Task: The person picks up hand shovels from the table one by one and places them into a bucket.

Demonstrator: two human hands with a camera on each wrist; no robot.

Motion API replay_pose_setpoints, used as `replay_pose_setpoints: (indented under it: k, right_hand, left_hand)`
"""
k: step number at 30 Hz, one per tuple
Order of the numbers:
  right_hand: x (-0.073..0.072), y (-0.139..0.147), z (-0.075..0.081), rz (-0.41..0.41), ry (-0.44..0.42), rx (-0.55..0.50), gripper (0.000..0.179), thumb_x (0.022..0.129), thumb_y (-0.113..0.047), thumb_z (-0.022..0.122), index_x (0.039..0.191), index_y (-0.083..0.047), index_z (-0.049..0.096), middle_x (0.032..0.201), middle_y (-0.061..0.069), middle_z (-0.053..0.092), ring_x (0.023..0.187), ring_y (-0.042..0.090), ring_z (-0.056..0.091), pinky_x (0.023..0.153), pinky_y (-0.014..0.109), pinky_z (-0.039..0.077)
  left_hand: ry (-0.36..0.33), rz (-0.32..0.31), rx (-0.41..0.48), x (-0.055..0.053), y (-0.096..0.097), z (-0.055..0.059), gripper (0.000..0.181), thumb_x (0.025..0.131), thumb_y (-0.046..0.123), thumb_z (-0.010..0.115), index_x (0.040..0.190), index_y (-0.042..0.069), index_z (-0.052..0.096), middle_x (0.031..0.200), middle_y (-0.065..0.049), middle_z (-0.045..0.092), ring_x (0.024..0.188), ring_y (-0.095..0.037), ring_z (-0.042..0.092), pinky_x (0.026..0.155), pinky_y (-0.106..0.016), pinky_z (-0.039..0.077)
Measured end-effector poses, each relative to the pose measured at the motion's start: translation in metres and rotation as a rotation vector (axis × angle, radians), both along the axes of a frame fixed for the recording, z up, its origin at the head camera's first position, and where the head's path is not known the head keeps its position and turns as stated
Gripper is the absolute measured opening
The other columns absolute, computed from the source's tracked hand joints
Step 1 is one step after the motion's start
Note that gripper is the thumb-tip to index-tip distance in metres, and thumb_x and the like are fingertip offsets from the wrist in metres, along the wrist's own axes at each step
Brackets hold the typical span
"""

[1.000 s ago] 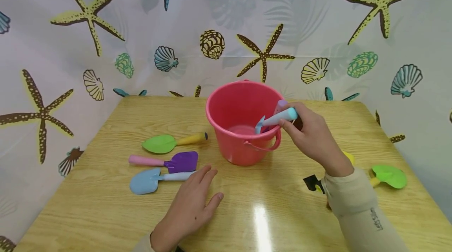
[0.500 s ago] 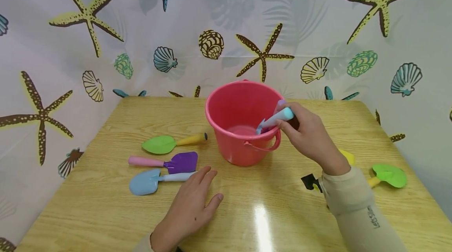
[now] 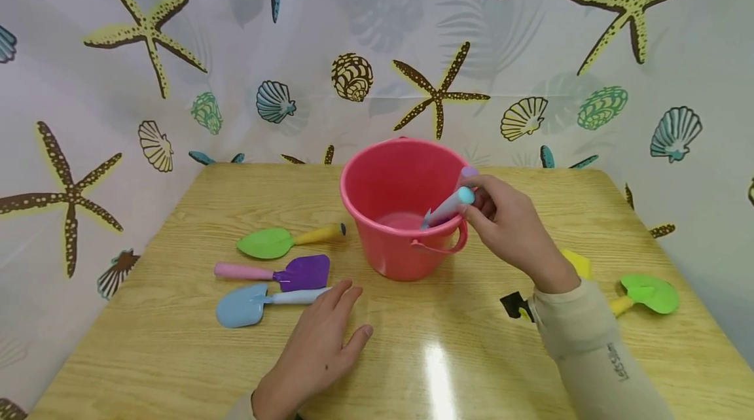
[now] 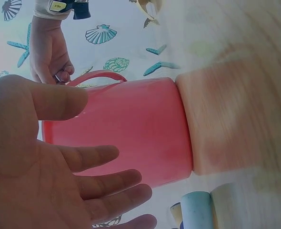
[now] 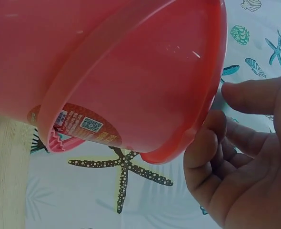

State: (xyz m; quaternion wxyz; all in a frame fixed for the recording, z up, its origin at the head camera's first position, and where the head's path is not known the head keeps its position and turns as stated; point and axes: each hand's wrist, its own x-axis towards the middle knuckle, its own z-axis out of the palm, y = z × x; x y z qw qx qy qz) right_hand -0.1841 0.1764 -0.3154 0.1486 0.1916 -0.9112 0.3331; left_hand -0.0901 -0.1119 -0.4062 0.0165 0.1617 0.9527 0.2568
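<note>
My right hand (image 3: 509, 227) pinches a garden hand tool (image 3: 450, 207) by its pale blue handle at the rim of the red bucket (image 3: 394, 253). The tool slants down into the bucket, its head mostly hidden behind the rim. A lilac handle (image 3: 468, 175) leans on the same side, partly behind my fingers. In the right wrist view, thumb and curled fingers of the right hand (image 5: 245, 162) sit right at the rim. My left hand (image 3: 312, 345) lies with fingers extended, its fingertips overlapping the handle end of a light blue trowel (image 3: 241, 305).
A purple spade (image 3: 306, 271) with a pink handle and a green trowel (image 3: 268, 243) lie left of the bucket on the wooden table (image 3: 177, 354). To the right are another green scoop (image 3: 650, 294), a black tool head (image 3: 515, 305) and a yellow piece (image 3: 577, 263), partly behind my sleeve.
My right hand has shifted slightly left, and the blue-handled tool has lowered and tilted further into the bucket. The left hand has stayed in place.
</note>
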Motion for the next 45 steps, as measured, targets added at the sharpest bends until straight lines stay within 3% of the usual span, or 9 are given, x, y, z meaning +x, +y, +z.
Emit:
replay_pose_setpoints:
  k: [6,13,21,29,36,45]
  right_hand:
    - [0.002,0.005,0.002,-0.023,0.065,-0.006,0.03,0.094,-0.008,0.065,0.123,-0.003,0.061,0.086,0.007,0.061,0.071,0.017,0.052,0.06,0.018,0.047]
    - [0.005,0.012,0.001,-0.035,0.032,0.015,0.028,0.095,-0.013,0.065,0.122,-0.005,0.062,0.088,0.006,0.061,0.07,0.018,0.054,0.059,0.021,0.049]
    - [0.009,0.022,0.001,-0.041,0.019,0.045,0.025,0.096,-0.013,0.063,0.12,-0.005,0.063,0.091,0.006,0.062,0.071,0.017,0.054,0.059,0.02,0.047]
    - [0.012,0.037,0.001,-0.076,0.011,0.098,0.023,0.097,-0.014,0.062,0.118,-0.006,0.063,0.093,0.005,0.062,0.071,0.015,0.051,0.059,0.02,0.046]
    - [0.015,0.057,0.002,-0.047,0.009,0.177,0.024,0.096,-0.014,0.064,0.118,-0.004,0.063,0.094,0.007,0.065,0.069,0.012,0.05,0.058,0.021,0.045]
    - [0.017,0.081,-0.003,-0.04,-0.135,0.295,0.027,0.098,-0.016,0.061,0.12,-0.001,0.062,0.096,0.009,0.067,0.073,0.015,0.054,0.061,0.024,0.047]
  left_hand:
    - [0.021,-0.008,0.001,0.0,0.002,0.0,0.054,0.095,0.032,0.062,0.141,0.005,0.051,0.151,-0.018,0.046,0.14,-0.036,0.044,0.112,-0.056,0.04]
    - [-0.014,-0.016,-0.001,0.0,0.004,0.0,0.055,0.096,0.034,0.062,0.142,0.005,0.051,0.153,-0.018,0.045,0.141,-0.036,0.043,0.112,-0.057,0.04]
    - [0.015,-0.015,-0.012,0.002,0.006,-0.002,0.054,0.095,0.032,0.062,0.141,0.005,0.051,0.151,-0.018,0.046,0.14,-0.036,0.044,0.112,-0.055,0.041]
    - [-0.006,-0.008,-0.018,0.0,0.007,-0.001,0.055,0.095,0.034,0.062,0.142,0.006,0.051,0.151,-0.017,0.046,0.14,-0.035,0.044,0.112,-0.056,0.041]
    - [-0.017,-0.006,-0.015,-0.001,0.006,0.0,0.055,0.096,0.033,0.062,0.142,0.006,0.05,0.152,-0.017,0.045,0.14,-0.035,0.044,0.112,-0.056,0.041]
    - [-0.018,-0.006,-0.009,0.0,0.006,0.0,0.055,0.095,0.033,0.062,0.142,0.006,0.051,0.152,-0.017,0.045,0.14,-0.036,0.044,0.112,-0.057,0.04]
